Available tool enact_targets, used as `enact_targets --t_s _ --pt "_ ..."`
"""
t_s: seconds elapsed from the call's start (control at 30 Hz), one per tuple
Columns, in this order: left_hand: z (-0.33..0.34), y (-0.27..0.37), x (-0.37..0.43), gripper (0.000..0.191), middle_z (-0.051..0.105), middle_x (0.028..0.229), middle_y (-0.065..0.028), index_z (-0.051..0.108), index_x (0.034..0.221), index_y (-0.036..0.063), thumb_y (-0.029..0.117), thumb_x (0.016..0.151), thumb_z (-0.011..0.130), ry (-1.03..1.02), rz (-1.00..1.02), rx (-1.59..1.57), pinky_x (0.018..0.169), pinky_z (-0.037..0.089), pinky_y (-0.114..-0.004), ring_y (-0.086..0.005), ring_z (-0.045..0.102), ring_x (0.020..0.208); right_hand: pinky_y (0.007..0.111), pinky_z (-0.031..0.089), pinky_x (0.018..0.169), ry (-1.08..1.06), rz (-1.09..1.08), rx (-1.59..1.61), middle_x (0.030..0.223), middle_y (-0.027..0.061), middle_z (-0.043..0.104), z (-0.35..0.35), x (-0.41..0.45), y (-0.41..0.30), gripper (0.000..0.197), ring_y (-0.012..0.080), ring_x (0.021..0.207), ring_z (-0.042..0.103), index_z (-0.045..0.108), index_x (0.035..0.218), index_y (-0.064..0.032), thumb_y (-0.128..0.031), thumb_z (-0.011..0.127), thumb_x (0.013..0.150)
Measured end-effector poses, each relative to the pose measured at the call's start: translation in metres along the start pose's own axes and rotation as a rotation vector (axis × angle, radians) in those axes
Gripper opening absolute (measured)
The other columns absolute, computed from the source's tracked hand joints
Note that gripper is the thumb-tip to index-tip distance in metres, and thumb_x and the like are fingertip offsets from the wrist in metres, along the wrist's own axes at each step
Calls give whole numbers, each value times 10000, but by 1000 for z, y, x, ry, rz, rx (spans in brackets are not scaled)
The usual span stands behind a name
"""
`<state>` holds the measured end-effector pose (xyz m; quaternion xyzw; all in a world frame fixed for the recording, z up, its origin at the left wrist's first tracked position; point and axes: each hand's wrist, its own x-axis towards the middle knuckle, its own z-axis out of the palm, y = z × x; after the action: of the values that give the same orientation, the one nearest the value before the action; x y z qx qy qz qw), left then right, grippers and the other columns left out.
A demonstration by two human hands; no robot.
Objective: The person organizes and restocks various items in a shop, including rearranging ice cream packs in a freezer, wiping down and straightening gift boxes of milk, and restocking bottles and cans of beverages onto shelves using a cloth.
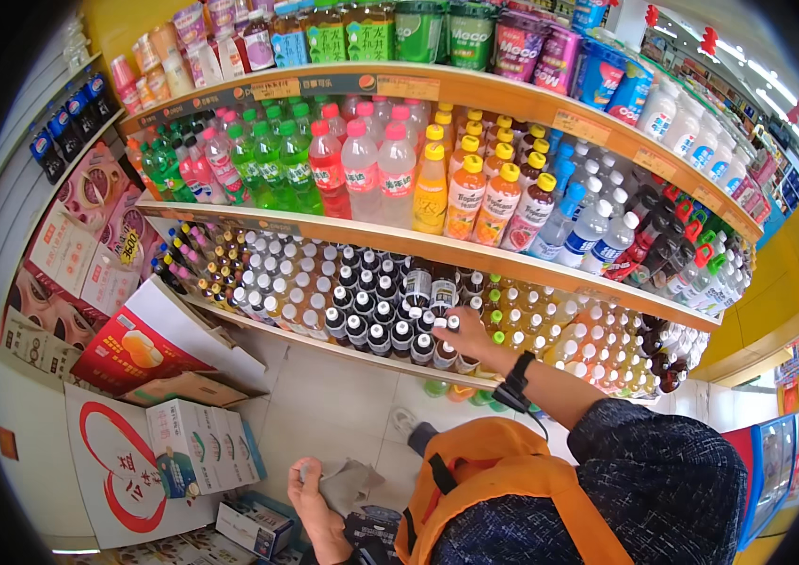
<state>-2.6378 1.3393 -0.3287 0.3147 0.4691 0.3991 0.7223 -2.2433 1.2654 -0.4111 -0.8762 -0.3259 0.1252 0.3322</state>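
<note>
My right hand (pixel 466 335) reaches to the bottom shelf, its fingers at the white cap of a dark drink bottle (pixel 443 293) that lies tilted over the standing ones. Beside it a second dark bottle (pixel 417 286) lies in the same way; whether the fingers grip the cap cannot be made out. Rows of dark bottles with white caps (pixel 378 337) stand around them. Low at the left of my body, my left hand (pixel 315 494) is closed on a grey cloth (pixel 349 484), which hangs from the fingers.
The middle shelf's edge (pixel 371 229) juts out above the bottom bottles, with soda and juice bottles (pixel 396 166) on it. Drink cups (pixel 470 35) stand on the top shelf. Cartons (pixel 198 448) and a red cardboard box (pixel 138 353) are at the left. An orange bag (pixel 484 452) hangs at my front.
</note>
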Motion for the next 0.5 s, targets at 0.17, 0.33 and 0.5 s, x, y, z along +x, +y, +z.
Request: enact_targets --t_s 0.17,0.33,0.5 --pt "-3 30 47 143 561 838 -17 569 932 68 137 860 671 4 66 -69 665 492 -286 -136 560 763 594 228 1078 31 284 -194 1528 270 -9 31 58 -9 986 524 1375 94 224 1475 -198 -595 697 705" --pt "-8 66 91 123 573 848 -12 572 933 68 128 867 657 63 92 -72 660 488 -274 -129 562 758 646 153 1069 -172 373 -185 1510 246 -216 40 75 -27 1113 609 1337 -28 116 1502 -302 -652 726 639" --pt "3 98 130 118 590 876 -22 589 960 56 98 862 640 58 24 -70 658 486 -266 -125 565 765 605 206 1079 -114 392 -199 1502 238 -245 57 71 -37 1122 625 1318 106 73 1505 -316 -650 722 653"
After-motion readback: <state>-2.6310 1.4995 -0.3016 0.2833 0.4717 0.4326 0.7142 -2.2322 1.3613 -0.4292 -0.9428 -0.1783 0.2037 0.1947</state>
